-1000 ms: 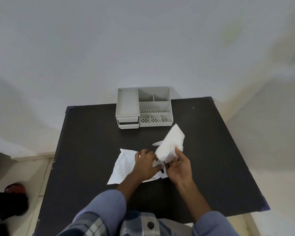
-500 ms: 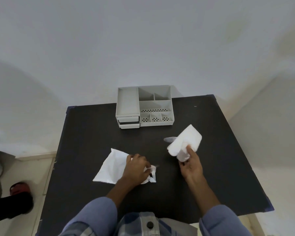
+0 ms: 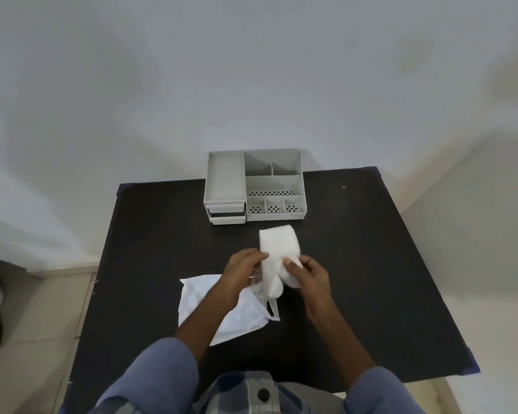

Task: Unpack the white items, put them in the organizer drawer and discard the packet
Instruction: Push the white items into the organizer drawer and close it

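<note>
- Both hands meet over the middle of the dark surface [image 3: 356, 264]. The right hand [image 3: 311, 277] is closed around the lower part of a soft white bundle [image 3: 278, 249], thumb across its front. The left hand [image 3: 241, 268] pinches the bundle's left edge with its fingertips.
- The bundle is held up, tilted away from the person, its rounded top toward the organizer [image 3: 254, 186]. Judging by the grip, it is being held steady so that it can be separated or straightened before it is stowed.
- A little clear film shows under the left hand; whether the hand grips it cannot be told.
- The flattened white packet [image 3: 204, 303] lies on the surface under the left forearm, near the front-left. It looks emptied, though what is inside cannot be seen, and it is not yet discarded.
- The organizer stands at the far edge against the wall, its two small drawers [image 3: 226, 213] on the left-hand side facing the person. Both look shut or nearly so.
- Between bundle and drawers the surface is bare, giving a straight reach forward. There is broad free room on the right; the packet sits well in from the left edge.
</note>
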